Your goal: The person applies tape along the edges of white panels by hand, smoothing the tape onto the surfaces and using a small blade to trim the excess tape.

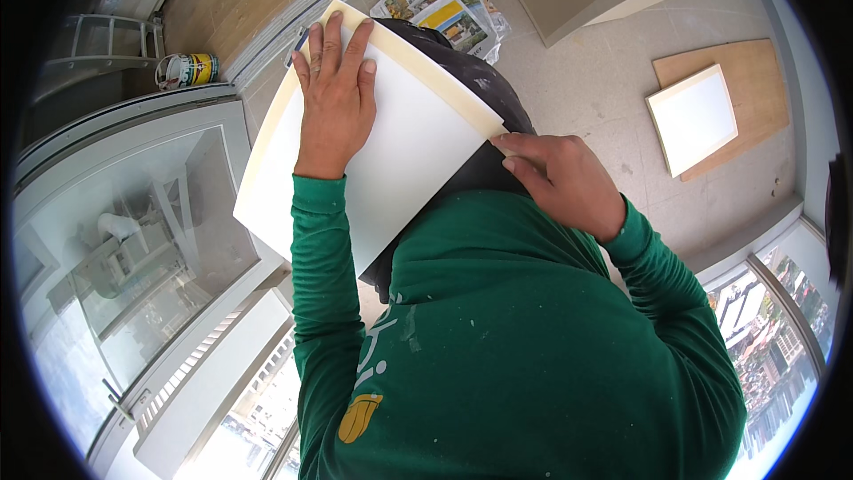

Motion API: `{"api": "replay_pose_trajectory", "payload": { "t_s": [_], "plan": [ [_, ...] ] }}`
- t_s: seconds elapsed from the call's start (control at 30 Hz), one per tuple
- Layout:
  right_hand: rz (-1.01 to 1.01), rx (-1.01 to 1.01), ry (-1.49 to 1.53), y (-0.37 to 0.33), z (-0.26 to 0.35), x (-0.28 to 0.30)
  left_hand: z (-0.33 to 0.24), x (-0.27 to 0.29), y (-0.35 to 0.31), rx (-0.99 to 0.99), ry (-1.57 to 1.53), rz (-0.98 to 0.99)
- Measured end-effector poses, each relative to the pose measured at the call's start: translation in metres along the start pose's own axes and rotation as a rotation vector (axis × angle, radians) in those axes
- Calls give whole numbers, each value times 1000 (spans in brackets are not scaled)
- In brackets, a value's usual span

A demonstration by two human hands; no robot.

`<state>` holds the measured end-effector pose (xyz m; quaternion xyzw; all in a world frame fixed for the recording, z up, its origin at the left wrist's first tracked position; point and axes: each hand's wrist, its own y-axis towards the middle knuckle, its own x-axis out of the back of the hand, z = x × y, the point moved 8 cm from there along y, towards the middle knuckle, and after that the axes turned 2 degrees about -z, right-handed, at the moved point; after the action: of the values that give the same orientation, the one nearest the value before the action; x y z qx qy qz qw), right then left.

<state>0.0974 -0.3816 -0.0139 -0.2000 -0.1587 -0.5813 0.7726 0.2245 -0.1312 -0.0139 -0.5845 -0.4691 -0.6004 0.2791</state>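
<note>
A white square panel [404, 138] rests across my lap, its corner pointing away from me. Cream masking tape [435, 71] runs along its far right edge, and another strip [277, 124] lines the far left edge. My left hand [338, 98] lies flat on the panel near the far corner, fingers spread, fingertips over the tape. At the right corner, my right hand [564, 173] pinches the tape's end between thumb and forefinger; how much of the panel's edge is in that pinch is hidden.
On the floor at right, a white framed panel [693, 120] lies on a brown board [764, 98]. Newspapers [449, 13] are spread beyond my legs. A paint bucket [191, 69] stands by a ladder [102, 62] at far left. A glass door [133, 240] is on the left.
</note>
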Motion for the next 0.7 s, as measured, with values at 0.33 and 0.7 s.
{"api": "replay_pose_trajectory", "payload": {
  "t_s": [0.33, 0.7],
  "plan": [
    [-2, -19, -2, -1, -1, 1, -12, 3, 1, -70, -21, -40],
    [-10, -18, -3, -1, -3, 1, -22, 8, -2, -138, -85, -84]
  ]
}}
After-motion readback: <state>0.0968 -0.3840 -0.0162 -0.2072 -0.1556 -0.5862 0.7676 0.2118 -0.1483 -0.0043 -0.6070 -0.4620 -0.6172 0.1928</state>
